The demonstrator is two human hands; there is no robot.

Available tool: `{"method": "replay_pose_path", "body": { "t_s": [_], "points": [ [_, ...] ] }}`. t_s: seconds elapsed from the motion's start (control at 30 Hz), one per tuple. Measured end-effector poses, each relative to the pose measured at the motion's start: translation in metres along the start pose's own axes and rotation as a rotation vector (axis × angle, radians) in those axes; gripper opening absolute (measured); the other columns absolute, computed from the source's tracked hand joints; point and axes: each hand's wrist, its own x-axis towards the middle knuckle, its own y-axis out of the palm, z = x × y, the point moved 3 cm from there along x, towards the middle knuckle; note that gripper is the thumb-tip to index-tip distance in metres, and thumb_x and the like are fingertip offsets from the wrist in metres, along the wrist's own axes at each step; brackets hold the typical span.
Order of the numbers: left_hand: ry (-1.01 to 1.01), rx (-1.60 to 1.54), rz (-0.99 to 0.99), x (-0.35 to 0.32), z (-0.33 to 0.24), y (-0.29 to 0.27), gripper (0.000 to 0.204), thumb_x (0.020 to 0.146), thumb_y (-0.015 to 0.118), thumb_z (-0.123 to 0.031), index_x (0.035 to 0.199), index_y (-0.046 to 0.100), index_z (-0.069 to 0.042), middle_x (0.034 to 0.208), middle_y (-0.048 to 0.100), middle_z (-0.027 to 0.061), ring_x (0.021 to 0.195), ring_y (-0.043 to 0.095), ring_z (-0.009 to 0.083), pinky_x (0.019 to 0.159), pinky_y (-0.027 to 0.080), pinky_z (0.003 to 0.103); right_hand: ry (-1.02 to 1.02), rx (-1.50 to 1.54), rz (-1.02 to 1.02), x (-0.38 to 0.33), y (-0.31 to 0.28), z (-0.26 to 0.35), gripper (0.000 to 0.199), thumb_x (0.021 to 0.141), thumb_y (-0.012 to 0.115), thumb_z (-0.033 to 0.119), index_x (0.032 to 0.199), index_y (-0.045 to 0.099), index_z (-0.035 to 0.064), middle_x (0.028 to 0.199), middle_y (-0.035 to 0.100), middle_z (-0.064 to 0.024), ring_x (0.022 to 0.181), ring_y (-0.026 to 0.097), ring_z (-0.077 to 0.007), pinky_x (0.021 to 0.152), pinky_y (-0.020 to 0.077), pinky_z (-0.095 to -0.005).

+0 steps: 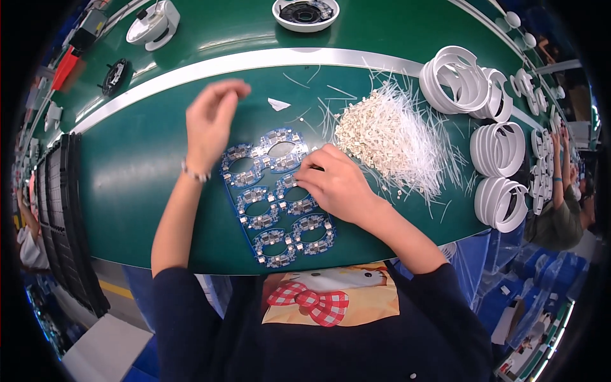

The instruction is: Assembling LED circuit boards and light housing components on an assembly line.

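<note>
A blue panel of ring-shaped circuit boards [275, 198] lies on the green work surface [140, 165] in front of me. My right hand [334, 183] rests on the panel's right side, fingertips pinched together on one of the upper rings; whether it holds a small part I cannot tell. My left hand [212, 121] hovers above the panel's upper left corner, fingers loosely curled, thumb and forefinger close together, nothing visible in them. A heap of small white wired connectors [391, 140] lies just right of my right hand.
Stacks of white plastic rings [468, 79] [499, 148] [503, 202] stand at the right. A white round housing [305, 13] and a white device [153, 24] sit on the far belt. Black trays [63, 216] stand on the left. Another person [563, 191] works at the right.
</note>
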Motion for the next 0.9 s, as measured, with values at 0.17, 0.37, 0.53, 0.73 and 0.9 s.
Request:
{"method": "replay_pose_path", "body": {
  "t_s": [0.17, 0.37, 0.53, 0.73, 0.9],
  "points": [
    [0.215, 0.407, 0.112, -0.038, -0.016, 0.013, 0.014, 0.074, 0.06, 0.003, 0.087, 0.064, 0.0, 0.092, 0.066, 0.0107, 0.087, 0.063, 0.0226, 0.077, 0.048, 0.031, -0.039, -0.021, 0.114, 0.007, 0.007, 0.004, 0.014, 0.065, 0.072, 0.005, 0.077, 0.065, 0.0049, 0.082, 0.057, -0.0035, 0.076, 0.053, -0.0214, 0.066, 0.0459, -0.0315],
    [0.291, 0.546, 0.211, -0.04, -0.009, 0.023, 0.013, 0.073, 0.065, -0.002, 0.085, 0.065, -0.003, 0.096, 0.065, 0.0078, 0.092, 0.06, 0.0247, 0.083, 0.044, 0.034, -0.028, -0.006, 0.085, 0.001, 0.01, 0.005, 0.014, 0.064, 0.071, 0.004, 0.077, 0.065, 0.0046, 0.084, 0.057, -0.0041, 0.078, 0.054, -0.0217, 0.067, 0.0462, -0.0315],
    [0.321, 0.559, 0.211, -0.041, -0.008, 0.026, 0.012, 0.073, 0.065, -0.004, 0.084, 0.064, -0.005, 0.095, 0.064, 0.0045, 0.091, 0.059, 0.0227, 0.082, 0.044, 0.035, -0.045, -0.004, 0.053, -0.005, 0.011, 0.004, 0.013, 0.065, 0.071, 0.002, 0.077, 0.065, 0.0043, 0.085, 0.059, -0.0054, 0.077, 0.056, -0.0224, 0.067, 0.0471, -0.031],
    [0.332, 0.58, 0.208, -0.041, -0.009, 0.026, 0.013, 0.072, 0.065, -0.002, 0.085, 0.066, -0.003, 0.096, 0.065, 0.0073, 0.091, 0.06, 0.0243, 0.081, 0.045, 0.035, 0.091, 0.09, -0.132, -0.007, -0.021, -0.004, 0.014, 0.065, 0.071, 0.0, 0.078, 0.066, 0.0038, 0.083, 0.063, -0.0062, 0.074, 0.06, -0.0232, 0.065, 0.0484, -0.0304],
    [0.324, 0.571, 0.217, -0.042, -0.007, 0.025, 0.014, 0.072, 0.065, -0.001, 0.085, 0.066, -0.003, 0.096, 0.065, 0.0071, 0.091, 0.06, 0.0241, 0.081, 0.045, 0.035, 0.114, 0.011, 0.066, -0.017, -0.02, -0.01, 0.015, 0.065, 0.071, 0.0, 0.079, 0.065, 0.0041, 0.081, 0.06, -0.0055, 0.076, 0.057, -0.0228, 0.065, 0.0474, -0.0315]
  ]
}}
